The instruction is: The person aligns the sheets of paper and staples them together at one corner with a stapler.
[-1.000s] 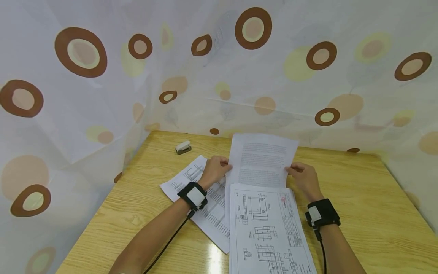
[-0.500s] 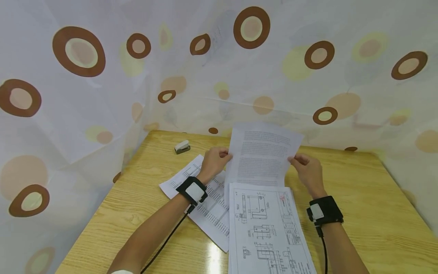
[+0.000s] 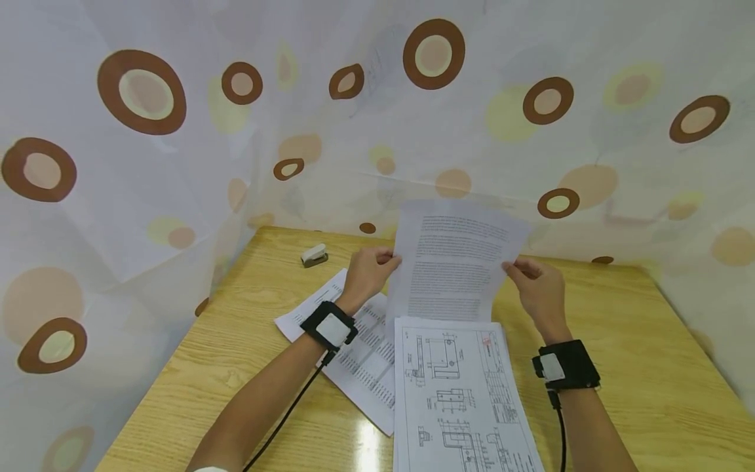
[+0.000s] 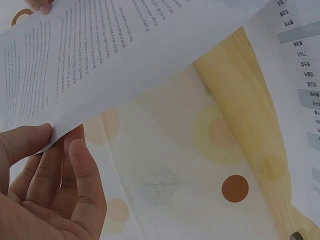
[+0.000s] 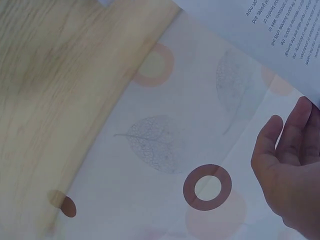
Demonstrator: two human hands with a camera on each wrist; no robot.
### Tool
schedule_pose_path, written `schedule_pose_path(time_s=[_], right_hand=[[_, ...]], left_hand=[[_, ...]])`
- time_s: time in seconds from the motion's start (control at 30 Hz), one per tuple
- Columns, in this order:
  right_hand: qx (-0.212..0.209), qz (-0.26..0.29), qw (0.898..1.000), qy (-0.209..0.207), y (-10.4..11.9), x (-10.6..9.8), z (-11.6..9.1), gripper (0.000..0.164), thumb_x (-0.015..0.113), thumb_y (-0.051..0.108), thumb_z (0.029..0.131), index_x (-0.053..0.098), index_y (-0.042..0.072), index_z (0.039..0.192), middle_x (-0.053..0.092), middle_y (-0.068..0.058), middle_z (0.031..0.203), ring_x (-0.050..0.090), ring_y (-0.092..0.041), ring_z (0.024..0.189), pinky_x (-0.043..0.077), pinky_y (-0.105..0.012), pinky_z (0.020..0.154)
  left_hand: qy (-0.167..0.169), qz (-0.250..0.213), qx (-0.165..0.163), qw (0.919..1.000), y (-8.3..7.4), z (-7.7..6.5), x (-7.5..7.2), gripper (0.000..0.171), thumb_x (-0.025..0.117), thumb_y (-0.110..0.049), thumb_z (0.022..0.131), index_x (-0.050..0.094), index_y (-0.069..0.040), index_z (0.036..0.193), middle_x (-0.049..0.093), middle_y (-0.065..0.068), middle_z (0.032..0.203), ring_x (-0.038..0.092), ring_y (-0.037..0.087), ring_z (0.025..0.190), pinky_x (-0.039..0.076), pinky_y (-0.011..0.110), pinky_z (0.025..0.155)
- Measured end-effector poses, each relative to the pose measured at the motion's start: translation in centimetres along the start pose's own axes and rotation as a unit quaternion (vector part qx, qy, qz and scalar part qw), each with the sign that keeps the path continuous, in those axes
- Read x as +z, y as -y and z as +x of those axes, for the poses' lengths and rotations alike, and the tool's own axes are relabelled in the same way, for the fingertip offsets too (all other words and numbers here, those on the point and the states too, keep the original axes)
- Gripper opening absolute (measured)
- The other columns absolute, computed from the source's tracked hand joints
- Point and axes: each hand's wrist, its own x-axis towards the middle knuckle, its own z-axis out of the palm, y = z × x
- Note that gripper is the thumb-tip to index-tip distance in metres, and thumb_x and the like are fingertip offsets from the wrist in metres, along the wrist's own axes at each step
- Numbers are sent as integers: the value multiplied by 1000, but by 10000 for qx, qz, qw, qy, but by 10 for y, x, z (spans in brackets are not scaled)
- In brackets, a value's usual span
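Between both hands a printed sheet of paper (image 3: 454, 262) is raised, its upper part tilted up off the table and slightly bowed. My left hand (image 3: 367, 275) pinches its left edge; in the left wrist view the thumb (image 4: 30, 142) lies on top with fingers beneath. On the right edge, my right hand (image 3: 538, 292) pinches the paper between thumb and fingers; the right wrist view shows only part of that hand (image 5: 290, 160). Just in front lies a stack of sheets topped by a technical drawing (image 3: 466, 393), overlapping the raised sheet's lower end.
Left of the stack, a slanted sheet with printed rows (image 3: 360, 354) lies partly under it. A small white-and-grey stapler (image 3: 315, 255) stands at the back left of the wooden table (image 3: 236, 367). A patterned curtain (image 3: 354, 131) closes off the back and sides.
Both hands have risen and moved slightly away, lifting the printed sheet higher. My right hand has also shifted to the right. The drawing stack and stapler stay put.
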Motion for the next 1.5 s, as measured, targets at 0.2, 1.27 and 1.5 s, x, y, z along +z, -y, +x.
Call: schedule_pose_path(time_s=[0.2, 1.27, 1.5], right_hand=[[-175, -55, 9998, -109, 9, -6, -3, 35, 67, 30, 98, 72, -3, 110, 70, -6, 102, 58, 1, 89, 40, -27, 81], [-1070, 520, 9927, -170, 39, -41, -15, 25, 69, 11, 95, 70, -8, 112, 67, 19, 95, 64, -4, 86, 44, -16, 79], [-775, 567, 9954, 34, 35, -47, -17, 25, 68, 11, 96, 69, -7, 114, 65, 17, 96, 59, -9, 88, 43, -18, 77]], left_hand=[[-180, 12, 309, 9994, -6, -3, -5, 19, 69, -18, 96, 77, -5, 108, 75, 7, 98, 70, 22, 95, 53, 38, 84], [-256, -819, 1270, 9882, -29, -14, -18, 18, 70, -15, 95, 77, -4, 107, 75, 7, 94, 70, 16, 86, 53, 34, 83], [-170, -808, 1236, 9889, -28, -17, -16, 18, 68, -20, 97, 78, -5, 102, 75, 5, 93, 69, 13, 83, 53, 31, 77]])
